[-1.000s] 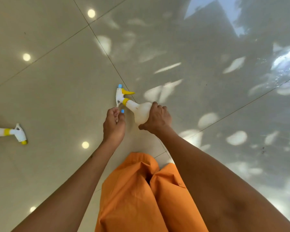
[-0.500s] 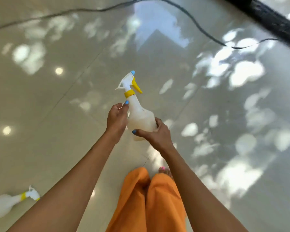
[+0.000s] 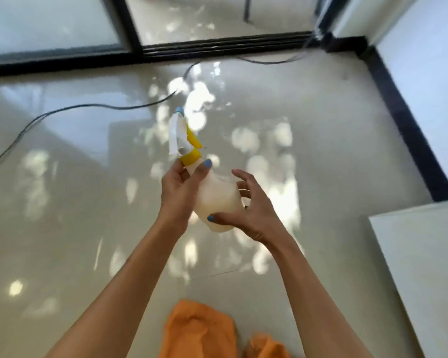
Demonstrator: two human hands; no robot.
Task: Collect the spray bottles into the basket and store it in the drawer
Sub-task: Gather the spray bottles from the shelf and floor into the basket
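Spray bottle point(image 3: 212, 195) is off the floor, carried at mid-frame, tilted with its white-and-yellow trigger head point(image 3: 183, 136) up and away from the person. All positions below are given relative to this bottle.

Left hand point(image 3: 179, 188): wrapped round the neck just below the yellow collar, thumb across the front. This looks like the only firm hold.

Right hand point(image 3: 246, 205): fingers spread wide and loose on the bottle's right side, thumb tip touching the lower body. More a steadying cradle than a grasp.

Basket and drawer: neither in view.

Surroundings: glossy tiled floor point(image 3: 75, 228) beneath the bottle; a dark cable point(image 3: 88, 107) runs across the floor beyond and to the left of it; a white panel point(image 3: 424, 249) lies low to its right; black door frame point(image 3: 204, 46) farther beyond.

Risks, as judged:
- Weight hangs from a neck hold; if the right hand comes away, the body may swing or slip through and fall on the tile.
- The left thumb sits close under the trigger; a squeeze could discharge spray.
- The cable is a trip hazard if the person walks forward while looking at the bottle.
- Polished floor: any leak makes footing poor.
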